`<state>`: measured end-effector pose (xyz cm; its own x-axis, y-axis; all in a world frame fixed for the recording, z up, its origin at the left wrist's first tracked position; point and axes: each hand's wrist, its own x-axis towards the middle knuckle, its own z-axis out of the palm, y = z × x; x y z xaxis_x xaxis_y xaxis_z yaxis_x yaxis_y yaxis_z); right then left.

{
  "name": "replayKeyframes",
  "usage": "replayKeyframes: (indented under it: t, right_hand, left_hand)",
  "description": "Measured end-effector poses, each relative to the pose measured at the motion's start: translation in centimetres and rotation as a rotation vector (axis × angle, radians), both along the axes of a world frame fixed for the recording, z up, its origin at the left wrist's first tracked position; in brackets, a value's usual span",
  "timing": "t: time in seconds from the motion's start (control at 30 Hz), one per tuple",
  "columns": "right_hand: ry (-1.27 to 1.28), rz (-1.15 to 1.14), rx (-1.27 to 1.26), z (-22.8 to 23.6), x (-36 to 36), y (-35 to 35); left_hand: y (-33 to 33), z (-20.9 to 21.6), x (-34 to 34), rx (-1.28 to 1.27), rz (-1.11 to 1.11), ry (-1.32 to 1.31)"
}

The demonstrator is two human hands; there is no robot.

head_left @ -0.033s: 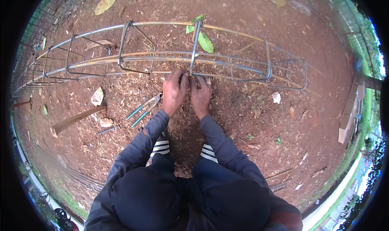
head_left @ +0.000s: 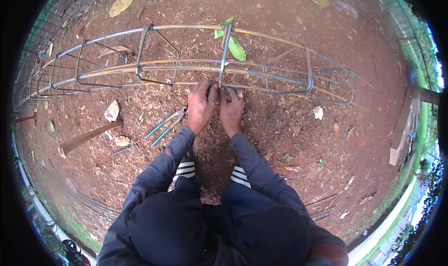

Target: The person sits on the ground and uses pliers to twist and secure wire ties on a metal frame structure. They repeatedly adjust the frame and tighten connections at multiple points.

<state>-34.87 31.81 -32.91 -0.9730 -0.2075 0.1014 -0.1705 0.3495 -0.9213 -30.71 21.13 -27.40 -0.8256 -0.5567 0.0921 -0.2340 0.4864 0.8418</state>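
Note:
A long cage of steel reinforcing bars with bent rectangular stirrups runs from left to right in front of me. Both hands meet at the lower end of the middle stirrup, by the cage's nearest bar. My left hand is closed, its thumb and fingers pinched just left of that corner. Close against it, my right hand also has its fingers bent and closed at the same spot. Whatever lies between the fingertips is hidden. Left of my left hand, pincers with green handles lie on the soil, jaws toward the cage.
A wooden stake and a short metal rod lie at the left. Green leaves sit by the middle stirrup. Mesh of bars stands at the far left. A pale board rests at the right edge.

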Motion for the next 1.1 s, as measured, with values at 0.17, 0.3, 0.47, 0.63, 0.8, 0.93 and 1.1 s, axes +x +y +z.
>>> replayKeyframes:
  t: [0.17,0.3,0.47,0.63,0.8,0.93,1.1]
  right_hand:
    - [0.043,-0.001,0.040,-0.7,-0.5,-0.1]
    - [0.005,-0.041,0.028,-0.1,-0.2,-1.1]
    - [-0.248,-0.010,-0.141,0.5,0.1,-0.9]
    - [-0.596,0.059,-0.275,-1.3,-1.7,0.7]
    - [-0.849,0.103,-0.335,0.7,-3.0,1.5]
    - [-0.938,0.185,-0.487,-0.8,-3.6,2.5]
    - [-1.095,0.259,-0.745,-2.8,-3.1,2.6]
  left_hand:
    - [0.2,-0.4,-0.1,0.046,0.009,0.012]
    - [0.6,-1.7,0.8,0.196,0.082,-0.062]
    - [1.1,-3.7,1.4,0.245,0.132,0.050]
    - [1.9,-3.6,1.3,-0.049,0.102,0.002]
    - [1.6,-2.3,1.8,-0.404,-0.046,-0.015]
    - [1.9,-2.5,1.6,-0.515,-0.101,-0.085]
    - [2.0,-2.4,1.5,-0.492,-0.115,-0.174]
